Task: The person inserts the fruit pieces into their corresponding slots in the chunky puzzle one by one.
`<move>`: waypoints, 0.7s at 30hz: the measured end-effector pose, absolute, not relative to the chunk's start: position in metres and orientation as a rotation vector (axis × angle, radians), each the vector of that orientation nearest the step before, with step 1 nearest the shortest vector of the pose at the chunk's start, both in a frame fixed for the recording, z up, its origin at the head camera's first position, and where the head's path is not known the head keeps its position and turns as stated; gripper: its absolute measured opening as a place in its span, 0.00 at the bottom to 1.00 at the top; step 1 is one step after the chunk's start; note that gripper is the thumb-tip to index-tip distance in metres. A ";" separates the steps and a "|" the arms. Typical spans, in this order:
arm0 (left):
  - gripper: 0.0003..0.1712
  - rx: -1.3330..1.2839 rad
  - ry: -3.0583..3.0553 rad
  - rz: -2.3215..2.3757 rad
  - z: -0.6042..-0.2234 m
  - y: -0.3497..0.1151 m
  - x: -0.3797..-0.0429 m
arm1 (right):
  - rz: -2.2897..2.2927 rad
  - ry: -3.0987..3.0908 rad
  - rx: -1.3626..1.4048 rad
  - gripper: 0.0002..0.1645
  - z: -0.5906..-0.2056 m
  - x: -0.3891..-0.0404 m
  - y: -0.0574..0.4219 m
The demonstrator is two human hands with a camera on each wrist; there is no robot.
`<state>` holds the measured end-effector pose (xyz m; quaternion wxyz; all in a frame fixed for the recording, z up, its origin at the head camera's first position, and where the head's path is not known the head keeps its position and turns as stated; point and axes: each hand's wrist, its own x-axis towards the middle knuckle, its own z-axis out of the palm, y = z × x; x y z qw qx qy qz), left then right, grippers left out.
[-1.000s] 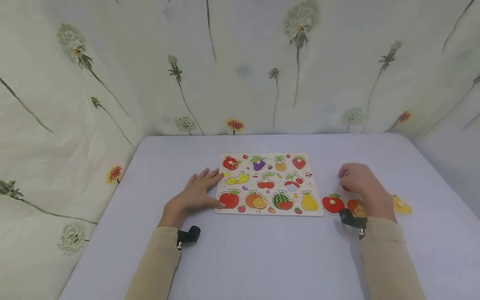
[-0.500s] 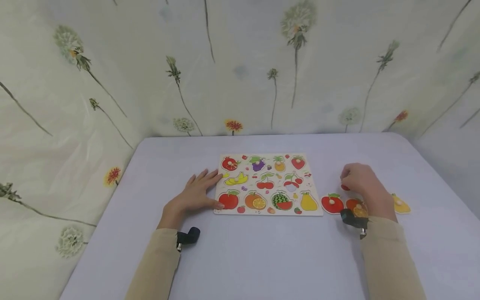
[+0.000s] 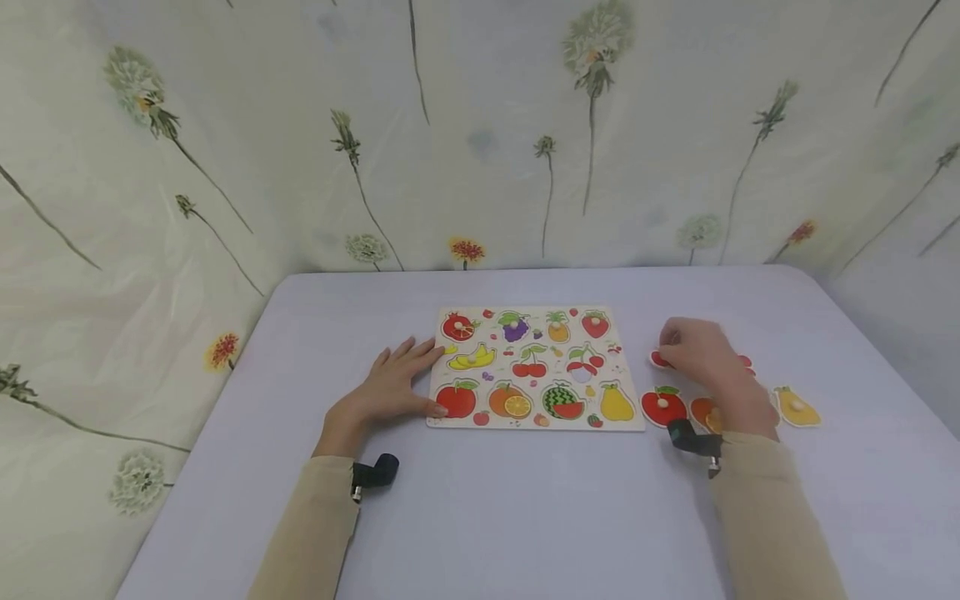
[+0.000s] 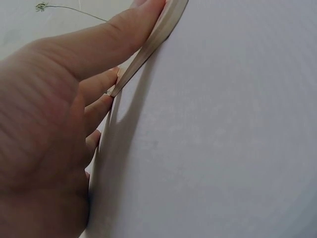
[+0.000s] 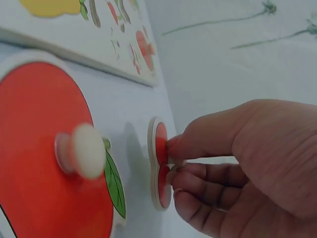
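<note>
My left hand rests along the left edge of a fruit puzzle board, thumb and fingers spread and touching it. Beyond the board's right side, my right hand pinches the small knob of a cherry puzzle piece. Two red rounds show on the piece, which stands just off the table with a shadow beside it. An apple piece with a pale knob lies closest to the board. Next to it is an orange piece, partly covered by the right wrist. Part of another red piece shows behind the hand.
A pear piece lies right of the right wrist. Knobbed pieces such as the pomegranate and strawberry sit in the board's back row. A flower-printed curtain hangs behind the white table.
My right hand has moved left and slightly back with the cherry piece, uncovering another red piece and more of the pear piece. The left hand and board stay put.
</note>
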<state>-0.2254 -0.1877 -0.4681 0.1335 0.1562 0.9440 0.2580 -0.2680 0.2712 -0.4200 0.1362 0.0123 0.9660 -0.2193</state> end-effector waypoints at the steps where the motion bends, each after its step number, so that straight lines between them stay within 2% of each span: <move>1: 0.59 0.455 2.739 0.747 -0.468 -0.188 -0.225 | -0.641 2.804 0.025 0.15 -0.420 -0.269 0.268; 10: 0.59 0.458 2.736 0.749 -0.466 -0.186 -0.224 | -0.674 2.825 -0.058 0.16 -0.423 -0.271 0.247; 21: 0.60 0.455 2.745 0.757 -0.475 -0.190 -0.228 | -0.693 2.830 -0.113 0.12 -0.424 -0.269 0.226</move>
